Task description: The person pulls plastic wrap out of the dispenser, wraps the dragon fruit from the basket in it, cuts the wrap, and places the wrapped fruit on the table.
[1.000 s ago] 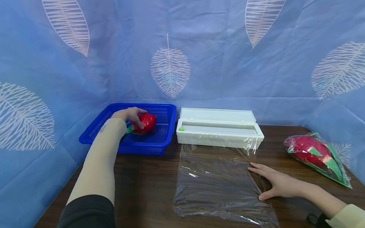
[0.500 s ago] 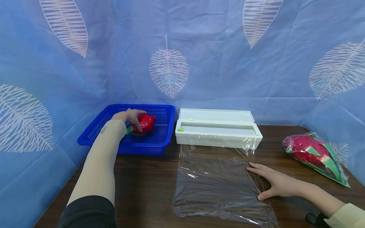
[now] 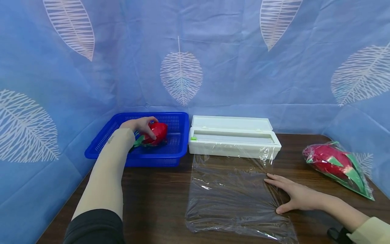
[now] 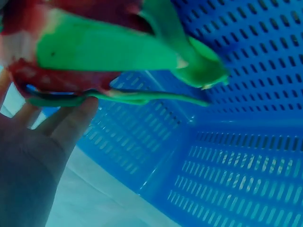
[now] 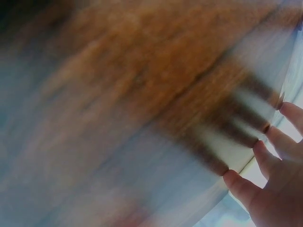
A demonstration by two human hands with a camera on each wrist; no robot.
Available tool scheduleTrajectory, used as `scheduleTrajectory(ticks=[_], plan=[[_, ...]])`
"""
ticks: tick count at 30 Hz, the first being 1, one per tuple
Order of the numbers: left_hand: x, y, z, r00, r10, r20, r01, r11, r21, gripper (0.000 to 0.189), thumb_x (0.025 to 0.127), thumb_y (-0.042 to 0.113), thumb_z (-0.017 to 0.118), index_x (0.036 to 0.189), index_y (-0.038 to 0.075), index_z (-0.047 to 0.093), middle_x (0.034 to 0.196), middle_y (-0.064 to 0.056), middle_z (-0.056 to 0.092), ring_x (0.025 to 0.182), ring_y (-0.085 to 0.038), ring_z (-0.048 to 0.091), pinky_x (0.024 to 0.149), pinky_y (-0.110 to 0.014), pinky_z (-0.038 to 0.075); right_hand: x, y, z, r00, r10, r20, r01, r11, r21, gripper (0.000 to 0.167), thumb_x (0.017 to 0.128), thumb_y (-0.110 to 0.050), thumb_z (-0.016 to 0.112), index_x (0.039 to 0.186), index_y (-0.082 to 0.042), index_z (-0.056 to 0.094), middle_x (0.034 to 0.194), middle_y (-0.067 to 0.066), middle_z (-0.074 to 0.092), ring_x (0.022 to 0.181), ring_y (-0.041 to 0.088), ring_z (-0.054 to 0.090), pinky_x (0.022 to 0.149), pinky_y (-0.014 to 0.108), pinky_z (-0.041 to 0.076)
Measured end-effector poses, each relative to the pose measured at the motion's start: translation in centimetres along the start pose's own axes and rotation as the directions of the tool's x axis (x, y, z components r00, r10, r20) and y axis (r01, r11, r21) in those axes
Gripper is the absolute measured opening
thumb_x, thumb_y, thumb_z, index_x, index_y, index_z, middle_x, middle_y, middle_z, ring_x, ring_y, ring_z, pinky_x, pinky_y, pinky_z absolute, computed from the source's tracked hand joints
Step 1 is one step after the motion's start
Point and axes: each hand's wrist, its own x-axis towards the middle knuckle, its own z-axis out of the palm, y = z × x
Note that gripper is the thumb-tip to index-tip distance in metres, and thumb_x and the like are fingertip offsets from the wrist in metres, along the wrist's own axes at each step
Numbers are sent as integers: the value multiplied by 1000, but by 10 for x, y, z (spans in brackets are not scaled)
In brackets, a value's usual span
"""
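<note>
Left hand (image 3: 138, 124): Left of centre in the frame, I grip the red fruit (image 3: 159, 131), fingers and thumb curled about it, my arm reaching up from the lower left.
Red fruit: It sits within the walls of the blue basket (image 3: 152, 161), its green leaves (image 3: 139, 140) pointing to the lower left; I cannot tell whether it touches the basket's floor.
Wrist close-up: The green leaves cross the upper left of my left wrist view, before the basket's slotted sides.
Right hand (image 3: 300, 196): At the lower right, my fingers spread wide, thumb and fingertips touching the right edge of the clear film (image 3: 228, 203).
Clear film: It hangs over the front of the white box (image 3: 234, 148) and lies wrinkled across the dark wooden table (image 3: 149, 200), low in the centre of the frame.
White box: Just right of the basket, it stands with its lid (image 3: 233, 122) tipped back, a small green tab (image 3: 193, 138) at its left end.
Wrapped fruit (image 3: 333, 162): Red and green under clear wrap, it lies near the right edge of the frame, well apart from the basket.
Backdrop: A blue cloth (image 3: 228, 67) printed with white leaves fills the upper frame.
</note>
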Motion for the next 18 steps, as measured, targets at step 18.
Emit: scheduleTrajectory(ticks=[18], plan=[[9, -4, 12, 999, 8, -47, -11, 999, -53, 91, 76, 23, 84, 148, 15, 28, 142, -23, 34, 127, -44, 34, 93, -53, 47, 0, -2, 1, 1000, -9, -10, 9, 1000, -7, 94, 79, -51, 74, 151, -8, 32, 151, 30, 22, 129, 58, 28, 80, 65, 44]])
